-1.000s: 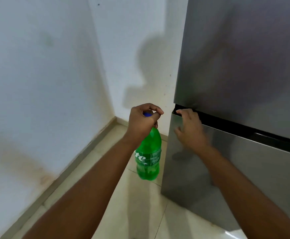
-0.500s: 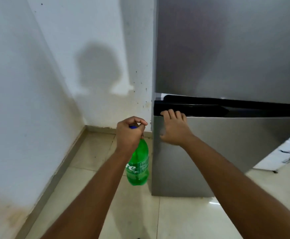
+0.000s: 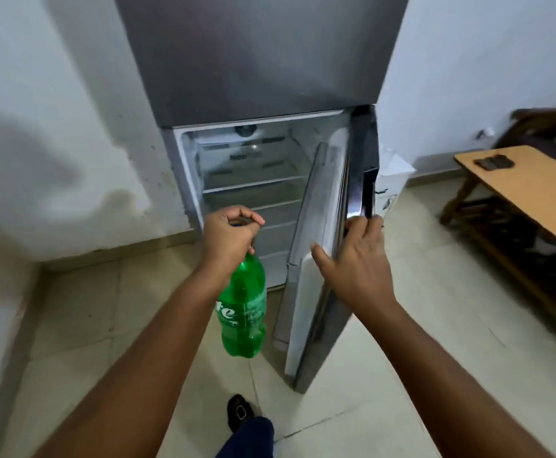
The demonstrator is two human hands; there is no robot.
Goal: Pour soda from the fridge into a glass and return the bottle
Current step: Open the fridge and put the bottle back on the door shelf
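A green soda bottle (image 3: 244, 312) hangs upright from my left hand (image 3: 228, 238), which grips it around the cap and neck. It is in front of the open lower compartment of a steel fridge (image 3: 253, 61). The lower door (image 3: 319, 259) stands swung out towards me on its right side. My right hand (image 3: 352, 262) holds the door's edge by the dark handle recess. Inside, several bare shelves (image 3: 253, 185) show. No glass is in view.
White walls close in on the left. A wooden table (image 3: 527, 190) with a dark object on it stands at the right, with a shelf beneath. A white box sits behind the door. My foot (image 3: 238, 413) is on the tiled floor below.
The lower fridge door was shut; my right hand has pulled it wide open. I have stepped back and to the right, and the bottle stays hanging from my left hand.
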